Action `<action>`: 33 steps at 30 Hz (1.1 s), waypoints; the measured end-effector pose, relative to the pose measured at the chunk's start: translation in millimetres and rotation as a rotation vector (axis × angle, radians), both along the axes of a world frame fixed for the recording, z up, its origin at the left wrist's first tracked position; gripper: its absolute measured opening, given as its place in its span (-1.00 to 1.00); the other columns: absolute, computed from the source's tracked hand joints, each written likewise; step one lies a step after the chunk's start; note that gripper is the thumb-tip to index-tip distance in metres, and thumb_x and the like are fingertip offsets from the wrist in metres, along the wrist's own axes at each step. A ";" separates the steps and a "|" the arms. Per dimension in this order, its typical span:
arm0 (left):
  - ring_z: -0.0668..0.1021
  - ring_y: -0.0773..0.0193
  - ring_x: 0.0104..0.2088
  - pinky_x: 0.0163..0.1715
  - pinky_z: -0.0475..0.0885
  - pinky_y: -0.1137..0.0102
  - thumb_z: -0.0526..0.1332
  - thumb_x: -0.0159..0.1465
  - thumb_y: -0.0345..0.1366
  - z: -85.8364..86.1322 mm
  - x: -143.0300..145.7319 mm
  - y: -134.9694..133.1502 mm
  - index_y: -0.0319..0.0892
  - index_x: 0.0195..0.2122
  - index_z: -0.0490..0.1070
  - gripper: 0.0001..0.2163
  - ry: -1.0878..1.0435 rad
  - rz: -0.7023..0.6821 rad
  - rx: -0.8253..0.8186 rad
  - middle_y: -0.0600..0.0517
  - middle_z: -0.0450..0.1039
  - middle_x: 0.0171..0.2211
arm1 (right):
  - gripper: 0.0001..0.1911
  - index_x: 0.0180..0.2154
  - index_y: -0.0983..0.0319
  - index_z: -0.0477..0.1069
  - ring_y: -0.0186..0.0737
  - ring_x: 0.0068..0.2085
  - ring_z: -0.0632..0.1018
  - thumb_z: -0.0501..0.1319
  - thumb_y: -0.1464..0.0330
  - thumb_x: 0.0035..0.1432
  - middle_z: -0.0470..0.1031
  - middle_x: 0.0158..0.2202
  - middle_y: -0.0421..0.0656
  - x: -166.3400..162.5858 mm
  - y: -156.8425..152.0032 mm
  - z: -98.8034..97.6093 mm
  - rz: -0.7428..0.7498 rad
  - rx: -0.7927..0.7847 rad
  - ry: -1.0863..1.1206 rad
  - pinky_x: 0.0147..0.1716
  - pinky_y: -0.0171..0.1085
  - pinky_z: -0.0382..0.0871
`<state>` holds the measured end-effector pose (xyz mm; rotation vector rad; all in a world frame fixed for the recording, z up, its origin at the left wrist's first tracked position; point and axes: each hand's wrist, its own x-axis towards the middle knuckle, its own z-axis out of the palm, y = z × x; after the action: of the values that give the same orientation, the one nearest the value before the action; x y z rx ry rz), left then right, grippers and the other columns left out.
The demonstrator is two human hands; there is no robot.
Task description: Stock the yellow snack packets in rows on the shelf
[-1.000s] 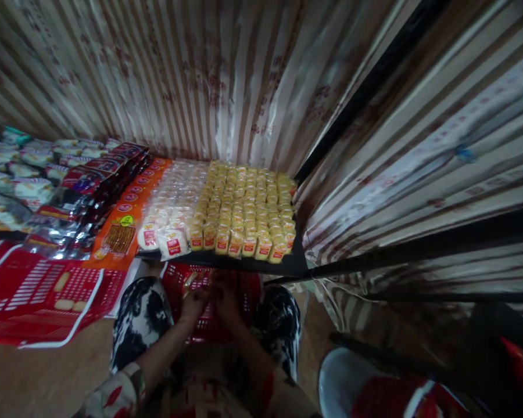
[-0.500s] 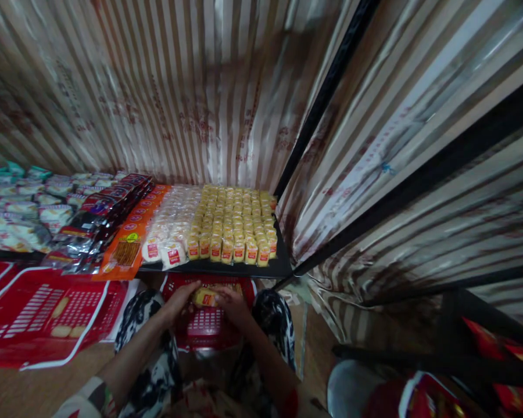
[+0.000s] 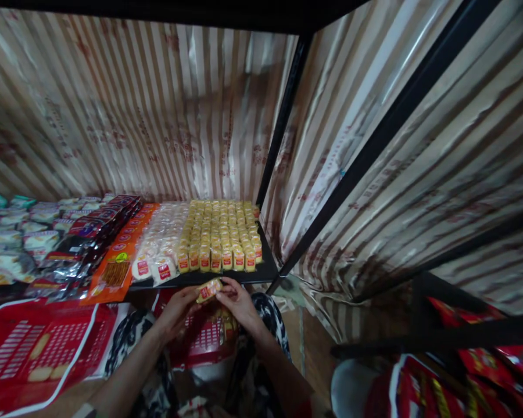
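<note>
Between my two hands is a small yellow snack pack (image 3: 209, 290) with a red label, tilted up toward the right. The fingers of my left hand (image 3: 178, 310) close on its left end. My right hand (image 3: 240, 303) pinches its right end. Just beyond, rows of matching yellow packs (image 3: 222, 238) stand on the black shelf (image 3: 268, 267). Beneath my hands, between my knees, sits a red basket (image 3: 200, 342) with more yellow packs at its right side, partly hidden by my arms.
Left of the yellow rows lie white round packs (image 3: 163, 270), an orange bag (image 3: 115, 273), dark bags (image 3: 87, 235) and white packets (image 3: 41, 241). A red bag (image 3: 9, 325) lies at lower left. A black metal post (image 3: 283, 128) rises at the shelf's right corner, before striped curtains (image 3: 157, 116).
The view has tilted up and shifted right. Both hands have raised the yellow pack toward the shelf edge and turned it, its right end now higher.
</note>
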<state>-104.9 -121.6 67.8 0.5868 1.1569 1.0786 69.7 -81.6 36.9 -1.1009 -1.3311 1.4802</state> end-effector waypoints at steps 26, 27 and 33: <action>0.45 0.27 -0.46 -0.39 0.36 0.42 0.28 -0.04 -0.13 62.6 47.7 96.8 -0.24 -0.18 0.44 -0.59 0.687 -0.257 0.429 0.04 0.47 -0.45 | -0.48 0.15 0.30 0.13 -0.11 0.18 0.19 -0.05 0.21 0.22 0.19 0.16 0.03 62.5 55.8 5.3 -0.578 0.508 -0.597 0.13 -0.04 0.12; 0.44 0.28 -0.47 -0.41 0.35 0.43 0.28 -0.05 -0.13 65.4 51.7 106.0 -0.24 -0.19 0.43 -0.58 0.681 -0.225 0.427 0.05 0.46 -0.46 | -0.45 0.19 0.32 0.07 -0.10 0.22 0.12 -0.05 0.20 0.23 0.13 0.20 0.04 65.7 63.9 0.2 -0.584 0.522 -0.636 0.16 -0.03 0.07; 0.45 0.30 -0.43 -0.35 0.34 0.44 0.22 0.05 -0.22 89.2 84.3 173.3 -0.24 -0.16 0.43 -0.66 0.825 -0.073 0.553 0.03 0.47 -0.40 | -0.30 0.25 0.35 -0.10 -0.04 0.28 -0.03 -0.02 0.12 0.20 -0.09 0.29 0.05 64.1 95.4 -27.1 -0.509 0.594 -0.799 0.17 0.01 0.01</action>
<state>-20.7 51.6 157.0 1.6006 1.5105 1.1235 133.9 13.8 9.8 -1.5178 -1.6779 0.2082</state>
